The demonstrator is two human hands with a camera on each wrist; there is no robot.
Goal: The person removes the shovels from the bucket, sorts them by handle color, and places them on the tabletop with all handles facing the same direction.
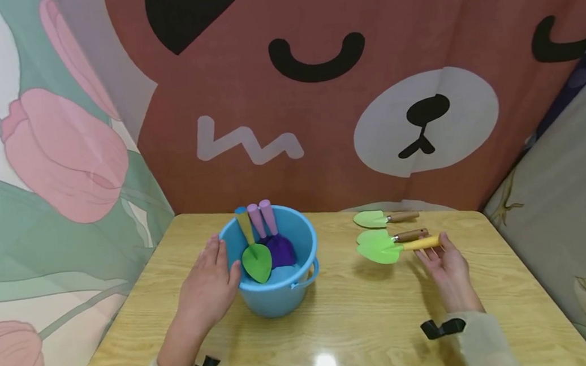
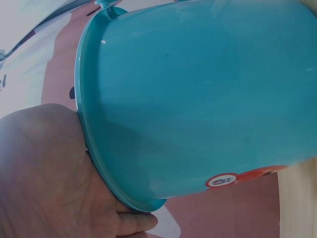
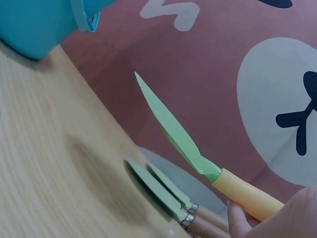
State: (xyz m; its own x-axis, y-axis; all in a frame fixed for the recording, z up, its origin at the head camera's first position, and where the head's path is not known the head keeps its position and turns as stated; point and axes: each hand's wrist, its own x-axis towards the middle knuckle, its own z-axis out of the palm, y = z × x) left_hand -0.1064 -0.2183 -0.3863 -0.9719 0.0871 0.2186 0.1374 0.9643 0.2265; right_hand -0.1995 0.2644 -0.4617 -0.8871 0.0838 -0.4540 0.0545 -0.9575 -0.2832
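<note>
A blue bucket stands left of the middle of the table. Inside it lean a green trowel with a yellow handle and a purple tool beside pink-purple handles. My left hand rests against the bucket's left rim, fingers straight; the left wrist view shows the palm at that rim. My right hand holds a green trowel by its yellow handle, raised above the table. Beneath and behind it, two pale green trowels with brown wooden handles lie on the table.
The wooden table meets a curtain with a bear print at its back edge. A floral curtain hangs at the left, and pale fabric at the right. The bucket's handle hangs on its right side.
</note>
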